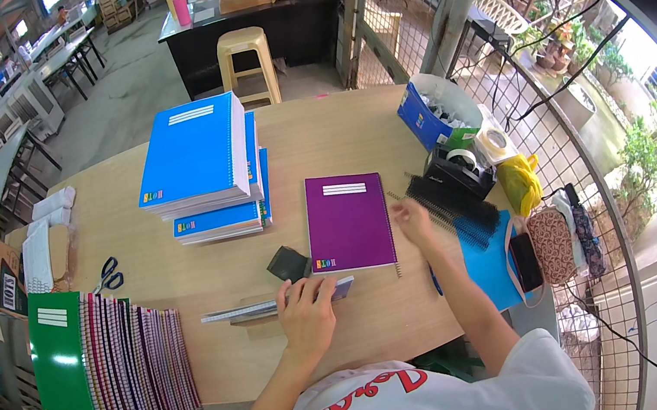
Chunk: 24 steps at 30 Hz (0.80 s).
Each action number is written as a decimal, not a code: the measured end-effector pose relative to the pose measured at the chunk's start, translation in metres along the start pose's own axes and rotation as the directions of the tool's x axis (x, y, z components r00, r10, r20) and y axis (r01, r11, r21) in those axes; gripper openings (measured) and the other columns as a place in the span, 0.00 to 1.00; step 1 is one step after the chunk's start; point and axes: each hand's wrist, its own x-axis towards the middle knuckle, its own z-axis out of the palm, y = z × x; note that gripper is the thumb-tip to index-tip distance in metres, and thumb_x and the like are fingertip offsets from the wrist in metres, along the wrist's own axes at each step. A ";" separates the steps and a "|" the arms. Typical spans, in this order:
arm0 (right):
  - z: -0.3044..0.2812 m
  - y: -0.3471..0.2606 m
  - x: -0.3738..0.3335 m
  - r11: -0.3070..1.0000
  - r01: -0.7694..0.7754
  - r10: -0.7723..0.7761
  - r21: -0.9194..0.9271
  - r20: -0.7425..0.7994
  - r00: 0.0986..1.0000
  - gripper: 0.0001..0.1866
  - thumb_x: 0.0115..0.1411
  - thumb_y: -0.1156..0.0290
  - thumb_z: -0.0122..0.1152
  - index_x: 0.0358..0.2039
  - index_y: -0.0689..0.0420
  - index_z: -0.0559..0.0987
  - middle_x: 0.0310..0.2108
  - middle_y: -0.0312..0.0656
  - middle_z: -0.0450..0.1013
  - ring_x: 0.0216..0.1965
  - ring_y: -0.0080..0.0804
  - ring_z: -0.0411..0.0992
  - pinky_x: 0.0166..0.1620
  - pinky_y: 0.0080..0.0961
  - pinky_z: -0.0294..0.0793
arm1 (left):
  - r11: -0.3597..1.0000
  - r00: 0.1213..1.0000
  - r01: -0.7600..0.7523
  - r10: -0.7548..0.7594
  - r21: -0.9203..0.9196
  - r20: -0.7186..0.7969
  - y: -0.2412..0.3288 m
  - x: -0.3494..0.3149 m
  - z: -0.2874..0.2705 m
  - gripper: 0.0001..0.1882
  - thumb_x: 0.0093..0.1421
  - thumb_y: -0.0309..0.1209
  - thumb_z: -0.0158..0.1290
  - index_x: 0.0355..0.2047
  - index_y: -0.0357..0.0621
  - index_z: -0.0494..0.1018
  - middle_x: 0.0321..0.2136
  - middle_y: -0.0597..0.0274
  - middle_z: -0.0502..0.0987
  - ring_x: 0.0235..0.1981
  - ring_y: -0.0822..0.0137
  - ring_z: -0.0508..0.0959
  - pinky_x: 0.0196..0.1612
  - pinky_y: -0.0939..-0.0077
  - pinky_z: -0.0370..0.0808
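My left hand (309,309) grips a thin notebook (250,310) from above; it stands on its edge near the table's front. At right of centre, my right hand (413,223) has its fingers pinched together on a thin dark spiral coil (394,195), of which only a short end shows. Between the hands lies a purple notebook (346,221), face up, with a coil along its right edge that sticks out past the bottom corner. A pile of black spiral coils (456,207) lies just right of my right hand. A small dark block (289,263) sits beyond my left hand.
Blue notebooks (192,154) are stacked at the back. A row of coil-bound notebooks (136,362) with a green cover stands at front left, near scissors (108,276). Along the right edge are a blue box (427,117), tape dispenser (462,166), yellow cloth (521,184) and phone (525,260).
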 end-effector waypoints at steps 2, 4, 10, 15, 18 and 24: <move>-0.005 0.012 0.032 0.861 0.137 -0.248 -0.490 -0.170 0.954 0.15 0.52 0.77 0.65 0.42 0.52 0.80 0.42 0.46 0.75 0.45 0.47 0.73 0.44 0.43 0.74 | 0.999 0.999 0.008 -0.009 -0.049 -0.032 0.003 0.005 0.000 0.14 0.55 0.26 0.59 0.43 0.51 0.78 0.38 0.69 0.77 0.40 0.65 0.78 0.54 0.59 0.66; 0.002 0.009 0.042 0.772 0.121 -0.233 -0.624 -0.101 0.967 0.13 0.54 0.76 0.64 0.41 0.53 0.80 0.41 0.45 0.74 0.46 0.47 0.72 0.45 0.45 0.73 | 0.997 0.999 0.029 -0.030 -0.075 -0.019 0.002 0.003 0.000 0.13 0.54 0.26 0.59 0.41 0.50 0.78 0.38 0.69 0.78 0.41 0.65 0.77 0.47 0.63 0.67; -0.030 0.009 0.044 0.800 0.259 -0.398 -0.541 -0.155 0.904 0.08 0.57 0.77 0.61 0.38 0.56 0.78 0.36 0.45 0.74 0.39 0.45 0.74 0.40 0.40 0.75 | 0.990 0.999 -0.001 -0.004 -0.142 -0.035 0.006 0.010 0.001 0.12 0.54 0.28 0.61 0.40 0.52 0.78 0.37 0.69 0.78 0.40 0.65 0.77 0.47 0.63 0.66; -0.083 -0.105 -0.010 0.844 0.536 -0.528 -0.017 0.151 0.836 0.13 0.54 0.86 0.62 0.39 0.61 0.82 0.32 0.46 0.76 0.33 0.41 0.76 0.33 0.27 0.73 | 0.986 0.998 0.034 -0.043 -0.165 -0.053 0.004 0.002 -0.003 0.11 0.53 0.29 0.64 0.38 0.53 0.79 0.33 0.69 0.77 0.36 0.63 0.77 0.45 0.61 0.64; -0.080 -0.155 -0.064 0.873 0.446 -0.487 0.196 0.314 0.815 0.14 0.56 0.81 0.67 0.43 0.54 0.84 0.33 0.42 0.78 0.31 0.37 0.76 0.33 0.30 0.75 | 0.984 0.999 0.012 -0.020 -0.176 -0.044 0.008 -0.002 -0.003 0.10 0.53 0.29 0.64 0.37 0.54 0.80 0.33 0.70 0.77 0.37 0.65 0.77 0.46 0.62 0.63; -0.065 -0.182 -0.105 0.878 0.392 -0.479 0.276 0.477 0.737 0.13 0.55 0.79 0.68 0.41 0.53 0.85 0.33 0.38 0.81 0.31 0.32 0.78 0.31 0.27 0.78 | 0.985 0.989 -0.130 0.119 -0.118 -0.091 0.005 -0.038 -0.002 0.16 0.47 0.27 0.63 0.38 0.55 0.83 0.35 0.73 0.78 0.39 0.69 0.77 0.48 0.64 0.62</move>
